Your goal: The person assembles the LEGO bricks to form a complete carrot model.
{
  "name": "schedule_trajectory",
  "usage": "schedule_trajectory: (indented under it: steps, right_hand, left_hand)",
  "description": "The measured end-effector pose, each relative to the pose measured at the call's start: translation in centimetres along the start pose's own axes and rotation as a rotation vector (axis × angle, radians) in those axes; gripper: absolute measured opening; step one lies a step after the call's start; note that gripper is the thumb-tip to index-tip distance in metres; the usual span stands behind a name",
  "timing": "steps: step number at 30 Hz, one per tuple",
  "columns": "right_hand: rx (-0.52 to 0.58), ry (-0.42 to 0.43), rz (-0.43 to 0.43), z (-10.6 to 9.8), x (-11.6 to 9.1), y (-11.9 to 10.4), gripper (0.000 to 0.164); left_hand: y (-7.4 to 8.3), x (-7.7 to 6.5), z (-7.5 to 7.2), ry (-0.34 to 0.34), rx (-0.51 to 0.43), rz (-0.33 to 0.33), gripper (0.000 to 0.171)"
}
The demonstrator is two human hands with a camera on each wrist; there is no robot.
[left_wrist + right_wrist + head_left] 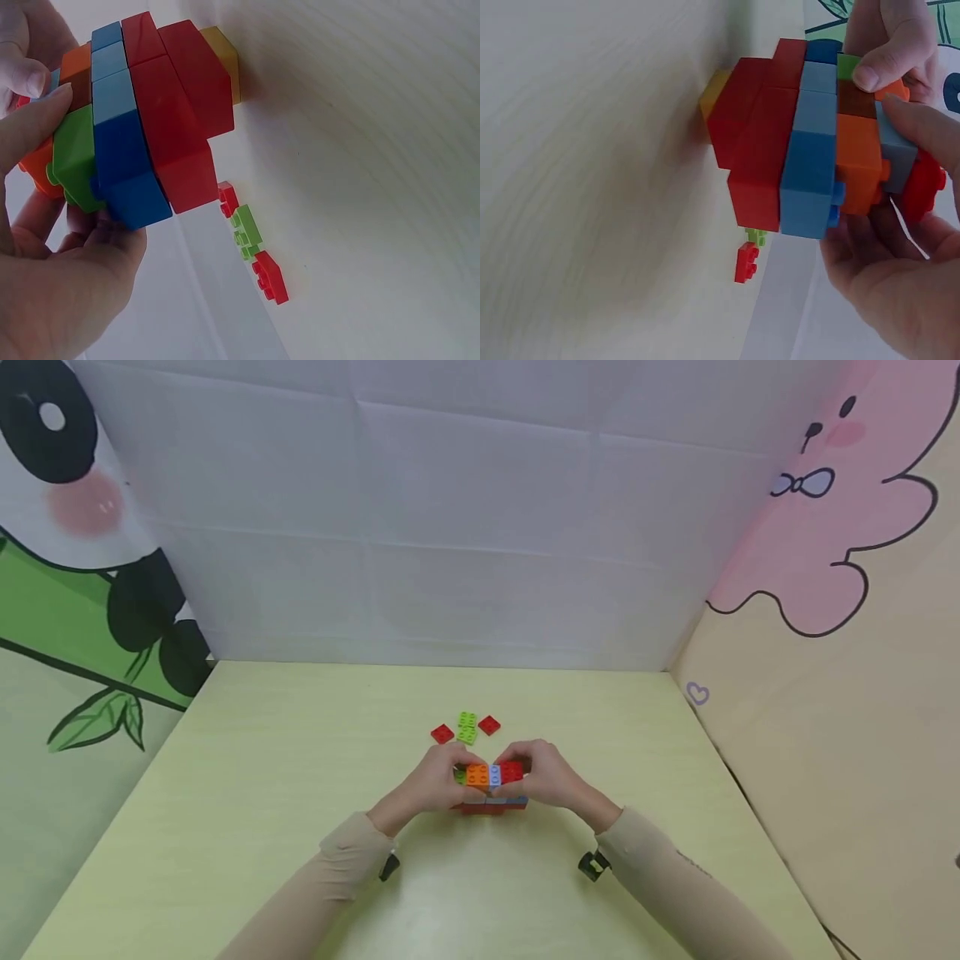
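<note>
A stepped toy-brick model (477,776) stands between both hands near the middle of the table. From the base up it has a yellow brick (220,56), wider red bricks (177,120), a blue row (808,176), then a green, brown and orange row, with orange, light blue and red bricks on top. My left hand (437,775) grips its left end, thumb on the near face beside the green brick (75,154) and fingers behind. From the right, my right hand (550,775) holds the upper rows, thumb near the light blue brick (895,146), fingers curled behind the orange one.
Beyond the model lie green bricks (467,727), with a flat red brick (442,734) to their left and another red brick (489,725) to their right. A white sheet (465,527) hangs behind the table's back edge. Painted walls rise on both sides.
</note>
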State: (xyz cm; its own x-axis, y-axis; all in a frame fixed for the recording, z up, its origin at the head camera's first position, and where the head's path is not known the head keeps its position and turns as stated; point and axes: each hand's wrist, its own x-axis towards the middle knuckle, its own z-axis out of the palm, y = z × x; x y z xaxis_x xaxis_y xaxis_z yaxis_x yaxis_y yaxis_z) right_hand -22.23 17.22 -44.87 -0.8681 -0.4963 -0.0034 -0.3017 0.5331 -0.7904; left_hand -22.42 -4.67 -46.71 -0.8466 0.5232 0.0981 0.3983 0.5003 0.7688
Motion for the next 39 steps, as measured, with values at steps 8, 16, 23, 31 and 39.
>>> schedule_trajectory:
  steps: [8,16,23,31,39]
  right_hand:
    - [0.090,0.066,-0.018,1.1,-0.5,1.4,0.033]
    - [0.141,0.091,-0.020,1.8,-0.1,2.2,0.036]
    - [0.138,0.099,-0.015,2.4,-0.3,2.7,0.038]
    - [0.141,0.090,0.022,2.2,-0.7,2.2,0.039]
    - [0.158,0.070,0.041,2.4,-0.2,2.3,0.039]
  left_hand:
    - [0.0,-0.1,0.0,0.001,0.021,-0.029,0.033]
    - [-0.7,-0.3,-0.5,0.001,-0.031,-0.052,0.036]
    - [-1.8,-0.5,-1.4,0.013,-0.057,-0.056,0.049]
    - [-4.8,1.3,-3.5,0.352,-0.091,-0.255,0.036]
    - [-7.1,3.6,-3.7,0.316,0.062,-0.406,0.052]
